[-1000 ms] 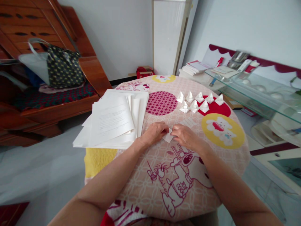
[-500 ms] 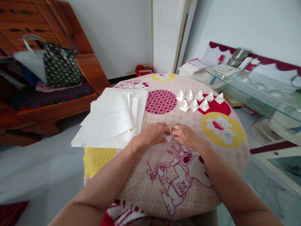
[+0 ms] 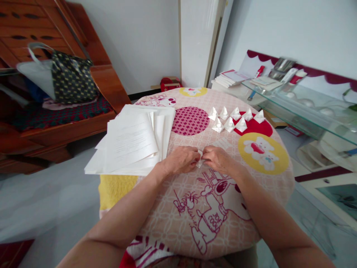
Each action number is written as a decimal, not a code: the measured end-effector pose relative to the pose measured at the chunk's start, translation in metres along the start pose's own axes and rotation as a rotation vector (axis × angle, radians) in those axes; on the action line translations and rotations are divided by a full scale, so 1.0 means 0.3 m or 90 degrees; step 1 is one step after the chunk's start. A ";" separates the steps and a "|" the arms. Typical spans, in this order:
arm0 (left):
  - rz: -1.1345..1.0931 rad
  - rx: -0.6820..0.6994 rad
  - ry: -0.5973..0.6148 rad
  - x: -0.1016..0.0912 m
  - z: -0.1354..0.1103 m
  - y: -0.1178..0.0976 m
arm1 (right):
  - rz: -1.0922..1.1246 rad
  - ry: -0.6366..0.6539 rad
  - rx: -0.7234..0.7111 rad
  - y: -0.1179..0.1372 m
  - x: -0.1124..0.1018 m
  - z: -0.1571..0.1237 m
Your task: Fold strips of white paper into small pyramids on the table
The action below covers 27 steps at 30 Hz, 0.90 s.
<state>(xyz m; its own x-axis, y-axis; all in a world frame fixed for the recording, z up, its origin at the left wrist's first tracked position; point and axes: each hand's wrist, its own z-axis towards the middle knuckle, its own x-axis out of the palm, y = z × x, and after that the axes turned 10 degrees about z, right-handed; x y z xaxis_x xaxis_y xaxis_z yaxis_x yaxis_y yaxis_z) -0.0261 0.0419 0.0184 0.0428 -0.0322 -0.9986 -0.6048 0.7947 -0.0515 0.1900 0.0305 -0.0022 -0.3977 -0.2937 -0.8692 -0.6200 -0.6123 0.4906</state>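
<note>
Between my fingertips is a small folded piece of white paper [image 3: 199, 162], partly covered by both hands. My left hand [image 3: 182, 159] grips its left side with curled fingers. From the right, my right hand [image 3: 219, 159] pinches it between thumb and fingers. Just behind the right hand lies a flat white paper strip [image 3: 222, 143]. Farther back, several folded white paper boats [image 3: 229, 124] stand in two rows on the patterned tablecloth [image 3: 173, 208]. To the left of my hands rests a stack of white paper sheets [image 3: 131, 141], the top one printed with text.
A glass shelf [image 3: 301, 104] with cups and boxes stands close to the table's right side. Piled booklets [image 3: 230, 78] are at the back right. On the left, a wooden bench [image 3: 103, 83] carries a dark patterned bag [image 3: 72, 78].
The folded paper has turned slightly and now shows less between my hands. My left fingers have curled in more around it. The boats and the stack stay in place.
</note>
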 end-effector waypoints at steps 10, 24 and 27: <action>0.005 -0.081 0.003 0.003 0.005 -0.007 | 0.003 -0.020 0.008 0.012 -0.016 0.006; -0.115 -0.298 -0.029 0.047 0.038 0.027 | 0.114 -0.129 0.127 0.003 -0.021 0.014; -0.128 -0.300 -0.035 0.054 0.039 0.029 | 0.124 -0.132 0.145 -0.001 -0.021 0.019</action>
<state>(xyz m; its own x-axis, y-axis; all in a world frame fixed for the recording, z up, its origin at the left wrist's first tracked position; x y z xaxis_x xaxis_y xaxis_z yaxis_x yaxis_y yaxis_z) -0.0214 0.0552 0.0019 0.2295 -0.1137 -0.9666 -0.8726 0.4158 -0.2561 0.1888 0.0368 0.0034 -0.6378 -0.2197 -0.7382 -0.6444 -0.3729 0.6676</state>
